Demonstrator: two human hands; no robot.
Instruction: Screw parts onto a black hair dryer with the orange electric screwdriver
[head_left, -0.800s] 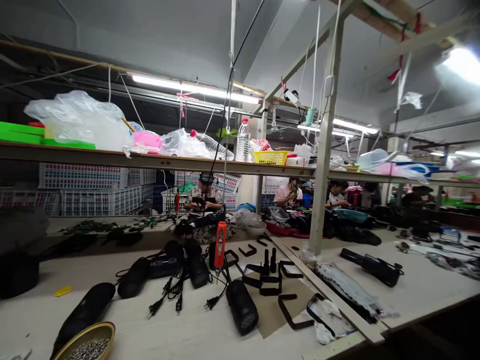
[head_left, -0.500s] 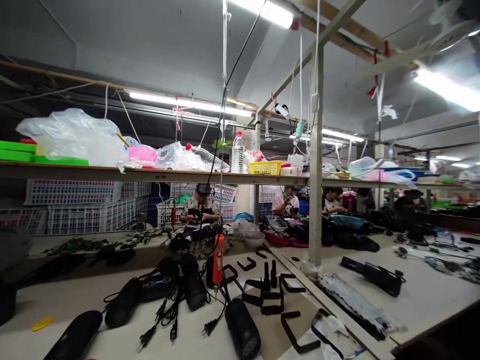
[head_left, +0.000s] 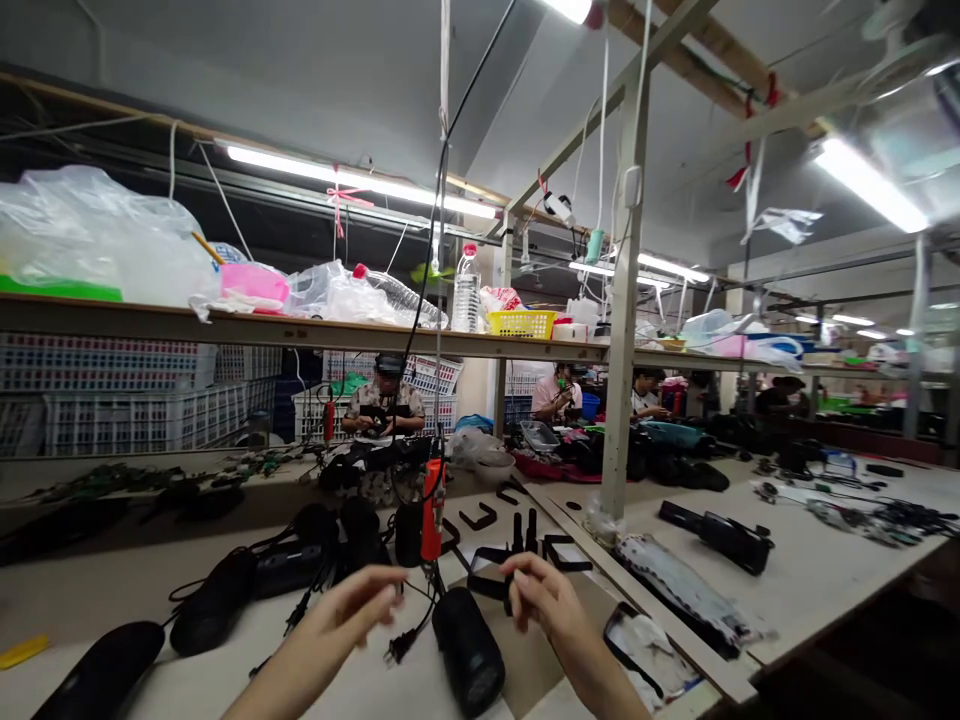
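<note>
My left hand (head_left: 352, 612) reaches in from below, its fingers stretched and apart, with nothing in it. To the right, my right hand (head_left: 541, 598) is raised with loosely bent fingers, thumb and fingers apart, and I see nothing held. Between the hands lies a black cylindrical device (head_left: 469, 650) with a rounded, perforated end. Above it, an orange-red electric screwdriver (head_left: 432, 510) hangs upright on a cord. A power plug (head_left: 399, 648) lies just right of my left hand. Black U-shaped brackets (head_left: 491, 575) lie behind my right fingertips; whether they touch cannot be told.
More black devices (head_left: 217, 605) with cords lie at left, near a yellow piece (head_left: 22, 652). A shelf (head_left: 322, 335) crosses above the table, and a metal post (head_left: 619, 400) stands at right. A long black part (head_left: 716, 535) lies beyond. Several people sit across the tables.
Both my hands have come into view from below. The view has shifted, so the table and shelf items sit further left. The screwdriver still hangs.
</note>
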